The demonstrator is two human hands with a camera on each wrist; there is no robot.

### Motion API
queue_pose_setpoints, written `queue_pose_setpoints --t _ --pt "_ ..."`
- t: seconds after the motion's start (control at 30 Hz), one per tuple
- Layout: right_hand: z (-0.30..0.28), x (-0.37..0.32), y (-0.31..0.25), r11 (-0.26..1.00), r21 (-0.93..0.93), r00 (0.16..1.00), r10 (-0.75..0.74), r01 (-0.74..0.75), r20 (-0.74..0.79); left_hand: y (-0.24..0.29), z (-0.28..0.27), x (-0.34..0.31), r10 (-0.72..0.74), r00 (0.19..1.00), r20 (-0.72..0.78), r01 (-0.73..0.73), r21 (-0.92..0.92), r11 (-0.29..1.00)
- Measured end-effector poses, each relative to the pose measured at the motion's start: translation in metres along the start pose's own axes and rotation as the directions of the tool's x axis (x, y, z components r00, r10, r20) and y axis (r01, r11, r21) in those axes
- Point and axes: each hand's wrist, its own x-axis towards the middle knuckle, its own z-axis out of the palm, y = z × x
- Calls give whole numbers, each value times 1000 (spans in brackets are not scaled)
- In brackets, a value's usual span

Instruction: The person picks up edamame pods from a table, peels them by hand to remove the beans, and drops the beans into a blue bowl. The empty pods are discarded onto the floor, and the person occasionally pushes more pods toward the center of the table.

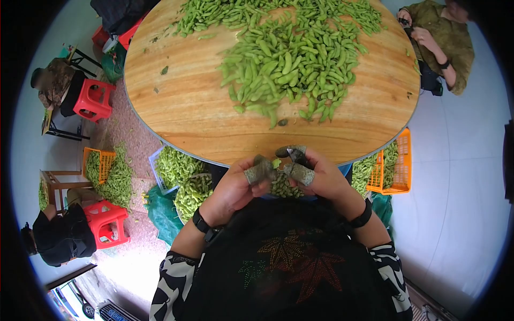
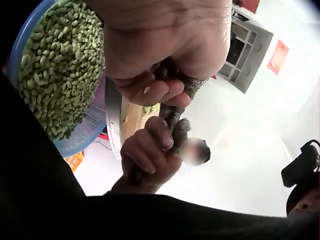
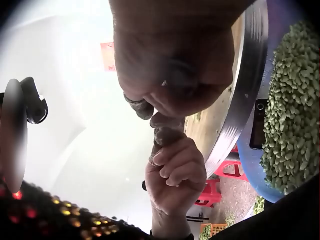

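Both hands meet just in front of the round table's near edge in the head view. The left hand (image 1: 235, 187), with dark wrapped fingertips, pinches a small green pod (image 1: 276, 163). Close beside it on the right, the right hand (image 1: 326, 179) has curled, wrapped fingers; whether it grips the pod too is hard to tell. In the left wrist view the left hand (image 2: 165, 45) faces the right hand (image 2: 150, 155), fingertips nearly touching. Shelled beans (image 2: 62, 65) fill a blue basket (image 2: 22, 42) beside them. The right wrist view shows the right hand (image 3: 175, 65) above the left hand (image 3: 177, 185).
A large heap of green pods (image 1: 300, 59) covers the far part of the wooden table (image 1: 182, 107). Baskets of pods stand at both sides, one an orange crate (image 1: 409, 160). Red stools (image 1: 93, 99) and seated people are at the left; another person (image 1: 455, 48) is at the right.
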Motion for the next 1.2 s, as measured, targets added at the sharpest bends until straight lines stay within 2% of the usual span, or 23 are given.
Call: queue_pose_setpoints --t 0.03,0.1,0.17,0.23,0.3,0.43,0.47,0.5,0.53,0.57,0.6,0.63,0.7,0.77,0.83,0.9,0.97,1.0,1.03,1.07,1.13,1.17,1.2 --pt "-1 5 8 1000 -1 1000 -4 4 -3 1 1 0 -6 1000 -4 6 64 998" --pt "0 16 21 917 -188 932 -363 352 -25 1 4 -1 -25 1000 0 25 55 998" --pt "1 13 17 938 -150 949 -316 313 5 2 6 -2 -43 999 5 43 49 998" --pt "1 10 12 956 -118 963 -267 270 41 1 4 -3 -155 980 125 176 -181 968" --pt "-1 7 10 957 -50 951 -278 287 135 1 4 -6 -178 970 165 210 -204 956" --pt "-1 5 4 961 -75 958 -256 267 125 -1 1 -3 -198 962 190 226 -138 964" --pt "0 5 3 902 -297 950 -300 313 91 1 4 -2 -196 961 193 225 -137 965" --pt "1 5 2 797 -504 935 -349 334 67 5 11 -2 -191 981 21 187 122 975" --pt "3 6 3 796 -505 934 -351 334 65 7 15 -2 -137 980 -143 182 376 909" --pt "7 7 6 596 -743 912 -407 305 48 1 9 1 -138 981 -140 182 378 908" --pt "10 7 8 344 -910 886 -462 231 51 -6 2 5 93 991 -100 -14 604 797" --pt "10 6 11 342 -911 885 -463 230 50 -11 -3 7 304 953 -3 -188 779 598" --pt "12 5 16 322 -942 890 -450 92 -67 -4 -9 0 352 935 -40 -156 846 510" --pt "8 0 12 324 -938 902 -431 120 -34 10 -13 -12 404 912 -75 -112 900 420" --pt "5 0 9 326 -934 911 -412 148 1 19 -21 -28 487 845 -222 -95 833 545" --pt "2 3 8 362 -880 837 -543 308 69 28 -40 -48 559 746 -363 -39 814 580" --pt "-2 23 3 327 -899 772 -635 290 18 43 -54 -67 596 658 -460 -25 778 628" --pt "-5 35 1 293 -918 692 -722 267 -29 45 -70 -77 644 600 -475 -7 801 598" --pt "-8 45 0 295 -916 690 -723 273 -28 45 -89 -87 690 539 -483 13 824 566" --pt "-11 55 -1 225 -951 689 -724 213 -17 48 -102 -96 709 509 -488 19 830 558" --pt "-10 59 -1 116 -985 707 -708 126 7 57 -110 -107 779 419 -466 263 884 388" --pt "-6 54 1 116 -985 706 -708 131 10 61 -111 -110 819 379 -432 399 874 276" --pt "-1 47 2 145 -985 768 -641 95 -21 62 -116 -112 819 377 -433 401 873 277"
